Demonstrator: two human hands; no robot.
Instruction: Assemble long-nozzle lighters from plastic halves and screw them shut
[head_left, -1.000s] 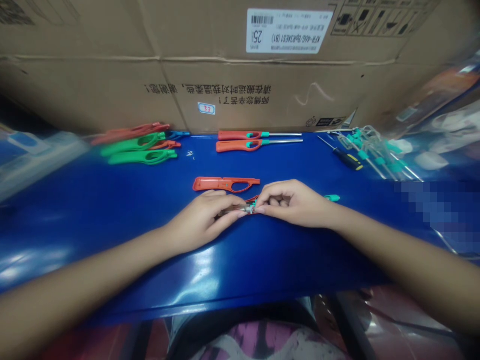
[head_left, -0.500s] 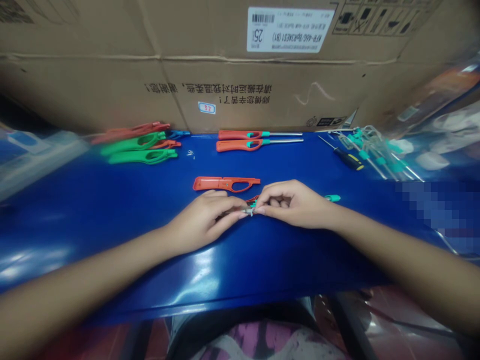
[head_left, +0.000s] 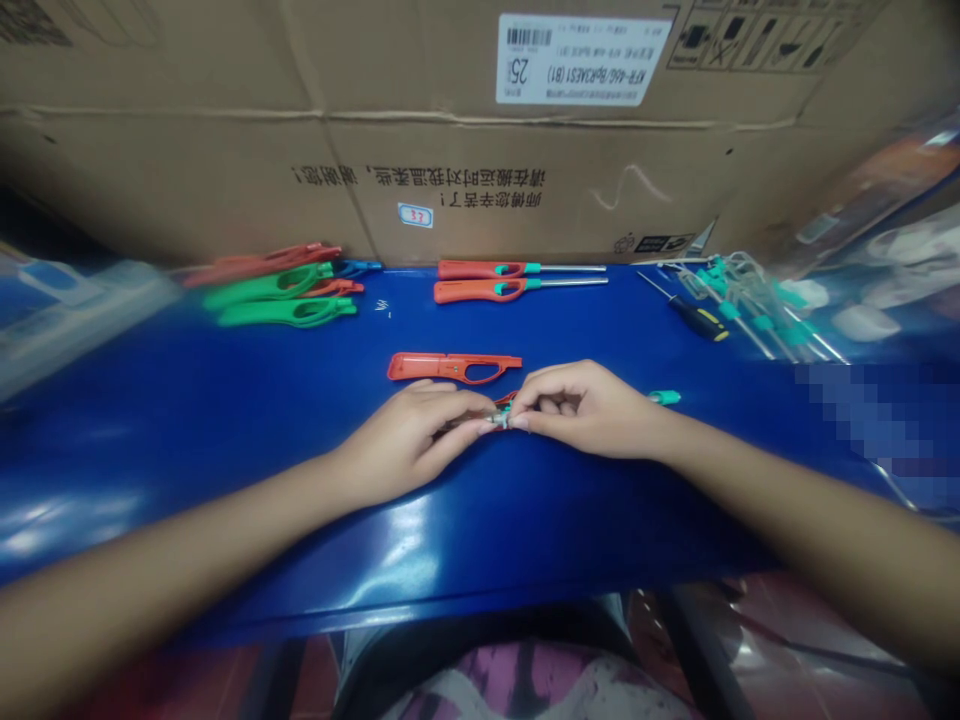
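Observation:
Both hands meet at the middle of the blue table (head_left: 225,430). My left hand (head_left: 409,435) and my right hand (head_left: 589,408) pinch a small lighter part (head_left: 501,414) between their fingertips, with bits of orange, teal and metal showing. Most of that part is hidden under the fingers. A teal tip (head_left: 664,397) pokes out behind my right hand. Just beyond the hands lies an orange lighter shell half (head_left: 452,366), flat and apart from them.
Two finished orange lighters (head_left: 517,280) with metal tubes lie at the back by a big cardboard box (head_left: 465,130). Green and orange shells (head_left: 281,290) are piled back left. A screwdriver (head_left: 694,315) and several teal-capped tubes (head_left: 757,300) lie back right.

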